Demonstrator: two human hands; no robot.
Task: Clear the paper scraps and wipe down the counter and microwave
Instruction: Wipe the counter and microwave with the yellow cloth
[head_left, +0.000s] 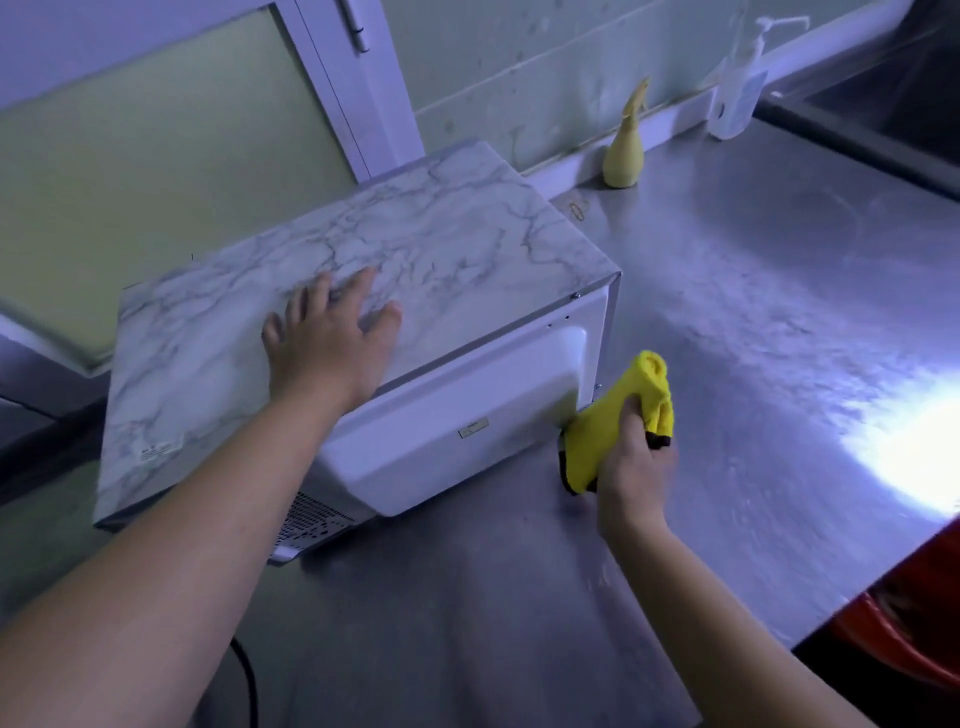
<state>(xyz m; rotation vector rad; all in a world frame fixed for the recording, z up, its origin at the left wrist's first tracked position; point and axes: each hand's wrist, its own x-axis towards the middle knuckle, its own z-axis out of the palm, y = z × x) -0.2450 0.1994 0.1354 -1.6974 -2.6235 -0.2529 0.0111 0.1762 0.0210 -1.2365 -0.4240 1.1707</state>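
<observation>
I've got my left hand (332, 338) flat and spread on the microwave (363, 270), right hand (636, 457) bunching the cloth (613, 426); I'd wipe that corner slowly, bracing firmly.

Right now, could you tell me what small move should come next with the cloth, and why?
Probably sweep the yellow cloth leftward across the microwave's white panel: the right hand grips it at that panel's lower corner, while the left hand lies flat on the marbled top, steadying it.
</observation>
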